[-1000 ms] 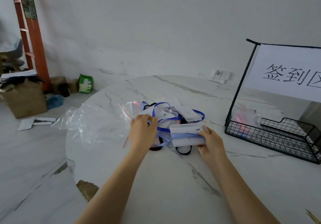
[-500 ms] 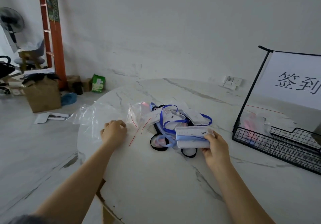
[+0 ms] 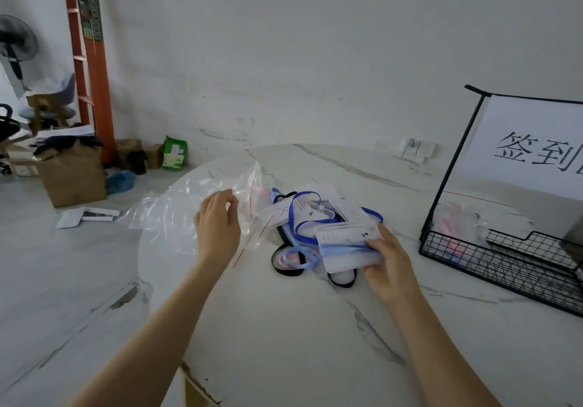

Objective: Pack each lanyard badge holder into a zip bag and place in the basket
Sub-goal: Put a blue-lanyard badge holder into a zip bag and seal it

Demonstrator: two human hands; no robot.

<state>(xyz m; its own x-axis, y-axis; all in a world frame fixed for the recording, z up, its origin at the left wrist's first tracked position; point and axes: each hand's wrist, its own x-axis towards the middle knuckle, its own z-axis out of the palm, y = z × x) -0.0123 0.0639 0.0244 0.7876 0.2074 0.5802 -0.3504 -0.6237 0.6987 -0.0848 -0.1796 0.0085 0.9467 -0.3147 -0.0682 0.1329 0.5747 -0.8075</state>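
My left hand point(image 3: 217, 226) pinches a clear zip bag point(image 3: 189, 207) with a red seal line and holds it lifted off the table's left side. My right hand point(image 3: 389, 260) grips a clear badge holder point(image 3: 345, 242) with a light blue lanyard wrapped round it, just above the table. Behind it lies a pile of badge holders point(image 3: 312, 214) with dark blue and black lanyards. A black wire basket point(image 3: 504, 264) stands at the right, with packed bags point(image 3: 457, 220) inside.
More clear zip bags point(image 3: 268, 220) lie flat between my hands. A white sign with black characters point(image 3: 536, 151) rises behind the basket. The round marble table point(image 3: 284, 327) ends close on the left. Cardboard boxes point(image 3: 72, 176) and an orange ladder point(image 3: 90, 59) stand on the floor at far left.
My left hand left the lanyard pile, went left to the zip bags and lifted one up. My right hand kept hold of the badge holder and barely moved.
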